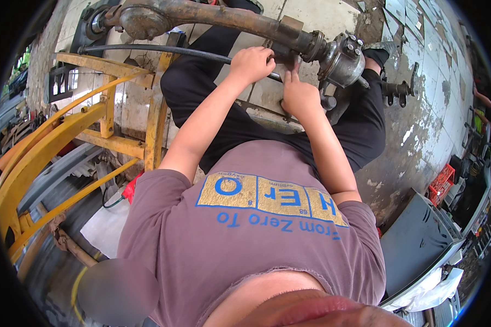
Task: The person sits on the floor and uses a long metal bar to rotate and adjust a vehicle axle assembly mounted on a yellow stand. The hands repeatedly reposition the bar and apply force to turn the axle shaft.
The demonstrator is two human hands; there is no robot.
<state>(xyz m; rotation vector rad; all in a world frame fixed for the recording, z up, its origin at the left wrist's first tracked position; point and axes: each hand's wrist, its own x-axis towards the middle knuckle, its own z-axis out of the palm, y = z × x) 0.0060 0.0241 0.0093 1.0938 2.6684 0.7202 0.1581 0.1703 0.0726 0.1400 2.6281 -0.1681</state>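
Note:
A rusty axle housing [218,16] lies across the far side in front of me, with a round grey metal hub [342,62] at its right end. My left hand [252,65] is closed, its curled fingers at the underside of the axle near a bracket; what they hold, if anything, is hidden. A long dark rod [163,49] runs below the axle and passes behind this hand. My right hand [301,97] is close by on the right, two fingers stretched toward the same bracket, left of the hub. Its other fingers are partly hidden.
A yellow metal frame [123,144] stands at my left. My bent legs in black trousers surround the work. At the right are a flanged metal part [401,90], worn floor tiles [436,103], a red crate [442,182] and a grey cabinet [417,237].

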